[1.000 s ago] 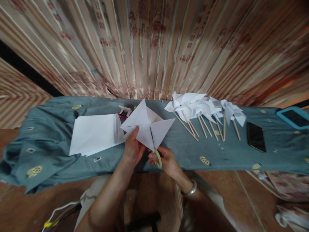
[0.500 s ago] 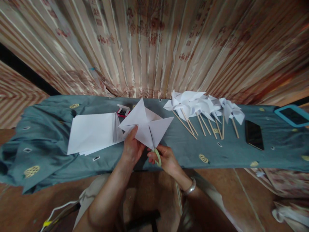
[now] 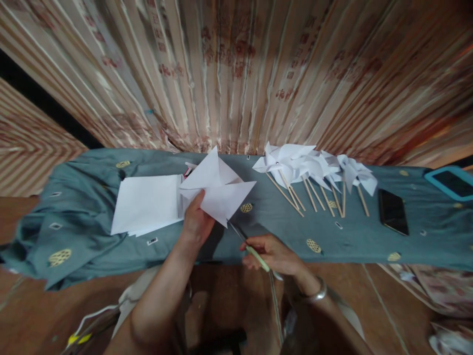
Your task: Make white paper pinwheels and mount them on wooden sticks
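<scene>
My left hand [image 3: 198,222] pinches a white paper square [image 3: 221,195] with slits cut in from its corners, thumb on top near its middle. Its flaps stand slightly apart. In my right hand [image 3: 271,252] is a pair of scissors [image 3: 258,257] with pale green handles. The blades point up and left, their tips just below the lower corner of the paper. To the left of the paper lies a stack of white paper sheets [image 3: 148,203], its right edge partly covered by the held piece. A small red box [image 3: 188,170] is mostly hidden behind the paper.
Several finished paper pinwheels [image 3: 291,165] on wooden sticks lie at the back right. Beyond them are a black phone [image 3: 393,212] and a blue-framed tablet [image 3: 453,181]. The green cloth [image 3: 229,251] covers the narrow table; a pleated curtain [image 3: 229,74] hangs behind.
The scissors have come out of the paper's slit and moved down and right with my right hand. My left hand and the paper have shifted slightly left.
</scene>
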`<state>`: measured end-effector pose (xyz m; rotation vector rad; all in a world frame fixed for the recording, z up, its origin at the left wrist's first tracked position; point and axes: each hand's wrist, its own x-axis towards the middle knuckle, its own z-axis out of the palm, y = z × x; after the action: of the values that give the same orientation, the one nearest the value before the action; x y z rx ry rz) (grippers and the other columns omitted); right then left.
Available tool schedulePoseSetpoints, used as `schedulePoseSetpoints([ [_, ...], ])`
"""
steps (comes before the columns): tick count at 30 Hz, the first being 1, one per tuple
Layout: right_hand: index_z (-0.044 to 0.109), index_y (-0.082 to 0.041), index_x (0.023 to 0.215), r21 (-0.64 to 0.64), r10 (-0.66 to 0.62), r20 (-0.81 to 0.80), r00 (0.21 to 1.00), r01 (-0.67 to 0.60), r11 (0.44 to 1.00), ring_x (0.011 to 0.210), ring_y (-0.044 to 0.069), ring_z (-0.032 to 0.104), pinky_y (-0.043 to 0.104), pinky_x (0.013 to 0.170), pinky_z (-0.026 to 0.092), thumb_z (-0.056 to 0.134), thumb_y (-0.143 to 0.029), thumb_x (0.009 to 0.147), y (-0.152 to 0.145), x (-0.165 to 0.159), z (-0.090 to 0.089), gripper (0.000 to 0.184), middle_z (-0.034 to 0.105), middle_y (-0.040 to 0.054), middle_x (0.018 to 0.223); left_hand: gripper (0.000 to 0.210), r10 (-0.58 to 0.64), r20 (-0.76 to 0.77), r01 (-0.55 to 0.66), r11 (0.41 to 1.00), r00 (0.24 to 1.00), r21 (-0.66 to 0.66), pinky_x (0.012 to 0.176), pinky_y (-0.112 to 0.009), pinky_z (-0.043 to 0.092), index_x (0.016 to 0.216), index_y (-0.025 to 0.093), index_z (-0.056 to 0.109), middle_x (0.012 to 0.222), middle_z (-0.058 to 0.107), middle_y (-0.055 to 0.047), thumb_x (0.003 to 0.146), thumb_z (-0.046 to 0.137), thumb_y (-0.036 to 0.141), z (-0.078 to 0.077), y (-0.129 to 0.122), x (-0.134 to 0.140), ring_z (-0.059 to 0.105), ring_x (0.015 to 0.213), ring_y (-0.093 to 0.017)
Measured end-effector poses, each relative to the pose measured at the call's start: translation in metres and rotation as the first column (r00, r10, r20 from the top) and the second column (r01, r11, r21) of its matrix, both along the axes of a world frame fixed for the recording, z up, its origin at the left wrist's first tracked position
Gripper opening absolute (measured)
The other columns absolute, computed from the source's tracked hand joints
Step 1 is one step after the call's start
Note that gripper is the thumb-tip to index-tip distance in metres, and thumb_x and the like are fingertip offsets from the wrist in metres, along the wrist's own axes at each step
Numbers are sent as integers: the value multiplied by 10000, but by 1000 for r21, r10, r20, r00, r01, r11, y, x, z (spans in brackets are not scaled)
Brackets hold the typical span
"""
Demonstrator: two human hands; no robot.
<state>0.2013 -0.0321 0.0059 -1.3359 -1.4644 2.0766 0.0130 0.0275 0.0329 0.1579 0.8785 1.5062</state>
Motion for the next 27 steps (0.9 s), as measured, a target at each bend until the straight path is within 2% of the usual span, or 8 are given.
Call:
schedulePoseSetpoints([
  [3, 643, -174, 1001, 152, -56, 112, 992, 38, 988, 516, 107, 505, 228, 482, 361, 764, -468, 661, 1, 32, 0, 466, 599, -32, 627, 304, 8, -2, -8, 1000, 1000, 16, 892, -320, 536, 1153, 111, 646, 898, 763, -59, 904, 487, 183, -1, 0, -4, 714, 815, -188],
  [5, 611, -169, 1126, 387, -219, 302, 928, 91, 918, 512, 134, 524, 248, 477, 358, 713, -492, 715, 3, 50, -1, 532, 607, -21, 627, 314, -16, -17, 16, 999, 1000, 29, 915, -343, 529, 1164, 118, 639, 894, 764, -57, 882, 519, 186, -5, -1, -4, 719, 821, -201],
  [7, 572, -152, 1208, 621, -433, 482, 762, 52, 782, 609, 193, 614, 286, 548, 427, 686, -479, 752, 4, 64, -3, 572, 675, 32, 721, 304, -77, -29, 78, 996, 997, 31, 932, -365, 525, 1137, 111, 644, 886, 763, -59, 861, 544, 195, -10, -4, -3, 721, 811, -210],
  [9, 534, -116, 1255, 752, -586, 564, 582, -68, 656, 748, 257, 675, 332, 651, 482, 662, -439, 786, 5, 72, -6, 584, 721, 103, 857, 260, -152, -33, 152, 988, 988, 12, 937, -368, 526, 1069, 97, 656, 868, 761, -66, 854, 545, 193, -15, -9, 2, 720, 786, -207],
  [12, 486, -59, 1292, 790, -669, 606, 430, -232, 567, 879, 301, 690, 360, 744, 504, 630, -351, 825, 7, 78, -12, 569, 730, 171, 961, 197, -260, -30, 259, 965, 965, -34, 942, -378, 530, 974, 90, 663, 821, 756, -77, 845, 537, 170, -18, -18, 13, 723, 780, -214],
  [17, 498, -69, 1286, 756, -677, 655, 336, -285, 589, 959, 296, 676, 349, 810, 500, 637, -300, 837, 18, 83, -15, 524, 730, 181, 1016, 187, -393, 13, 393, 916, 919, -80, 951, -431, 540, 939, 103, 662, 800, 755, -93, 850, 508, 160, -18, -28, 28, 732, 836, -255],
  [21, 575, -108, 1208, 768, -701, 640, 314, -251, 589, 996, 287, 667, 347, 838, 493, 624, -286, 846, 25, 87, -14, 406, 718, 164, 1082, 160, -390, -26, 385, 915, 920, -117, 965, -424, 537, 946, 120, 642, 849, 757, -87, 801, 576, 131, -26, -29, 30, 717, 948, -263],
  [27, 606, -134, 1200, 777, -724, 627, 287, -164, 608, 1038, 292, 665, 354, 862, 498, 643, -312, 833, 32, 95, -13, 410, 715, 153, 1121, 390, -381, -162, 381, 924, 910, -28, 1012, -424, 493, 1074, 133, 633, 1035, 744, -104, 695, 714, 176, -37, -39, 29, 674, 1070, -274],
])
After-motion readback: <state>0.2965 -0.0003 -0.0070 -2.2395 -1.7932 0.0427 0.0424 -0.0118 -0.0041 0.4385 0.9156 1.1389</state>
